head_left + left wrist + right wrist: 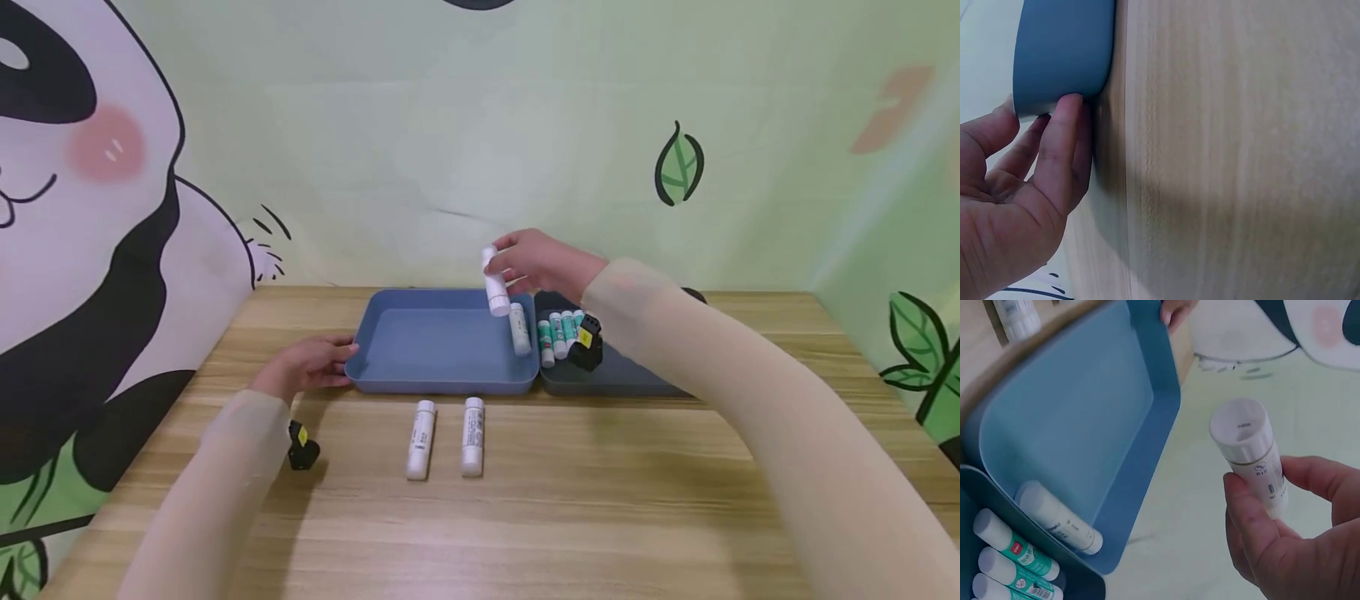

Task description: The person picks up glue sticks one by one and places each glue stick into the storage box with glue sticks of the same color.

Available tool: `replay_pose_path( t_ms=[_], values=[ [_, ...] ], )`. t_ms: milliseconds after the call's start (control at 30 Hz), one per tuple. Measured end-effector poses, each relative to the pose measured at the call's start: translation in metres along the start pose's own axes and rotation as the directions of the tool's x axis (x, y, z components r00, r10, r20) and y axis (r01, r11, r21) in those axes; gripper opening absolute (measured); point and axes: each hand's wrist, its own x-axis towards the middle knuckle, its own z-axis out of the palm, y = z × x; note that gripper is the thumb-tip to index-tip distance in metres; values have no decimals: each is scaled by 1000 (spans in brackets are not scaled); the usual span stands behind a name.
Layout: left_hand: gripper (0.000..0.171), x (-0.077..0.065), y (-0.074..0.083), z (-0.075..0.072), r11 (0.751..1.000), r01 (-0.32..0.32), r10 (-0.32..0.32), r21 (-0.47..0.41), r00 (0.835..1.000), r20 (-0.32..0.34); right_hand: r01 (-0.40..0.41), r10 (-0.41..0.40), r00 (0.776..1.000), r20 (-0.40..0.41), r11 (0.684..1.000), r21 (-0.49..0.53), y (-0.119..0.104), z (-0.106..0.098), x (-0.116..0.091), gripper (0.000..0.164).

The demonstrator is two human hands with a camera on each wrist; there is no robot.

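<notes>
From my remote seat I see the wooden table (540, 517) first. On its far side sit the blue tray (420, 346) and, beside it, the dark tray (592, 383), partly hidden by the right sleeve (645, 304). The left hand (315, 365) pinches the blue tray's left front corner, thumb at the rim. The right hand (543, 262) holds the raised tube (497, 287) between thumb and fingers, in the air near the tray's back right corner, slightly tilted. One white tube (519, 330) lies in the blue tray along its right wall; two loose tubes (422, 440) lie apart on the table in front. Smallest are the green-labelled tubes (558, 335), side by side in the dark tray.

I judge the raised tube light, stiff and hardly fragile, though its smooth round body could roll or slip; around the middle seems the best hold.

The right wrist view shows me the tube's flat end face and small print, which the head view loses. The left wrist view alone shows a finger pressed against the tray's outer wall. Only the head view takes in both whole hands and both loose tubes clearly.
</notes>
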Motion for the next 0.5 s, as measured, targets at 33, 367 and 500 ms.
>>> replay_pose_path(
  t_ms=[33, 367, 500],
  values=[
    [66, 0, 0, 0, 1000, 3, -3, 1, 1000, -1, -8, 8, 1000, 5, 1000, 10, 2, 0, 5, 59],
    [67, 2, 2, -1, 999, -2, 1, 38, 1000, 23, -44, 44, 999, -4, 999, -24, 35, 5, 56, 56],
    [67, 4, 2, -1, 999, 3, -4, 48, 1000, 22, -44, 44, 999, -11, 997, -59, 65, -1, 102, 63]
  ],
)
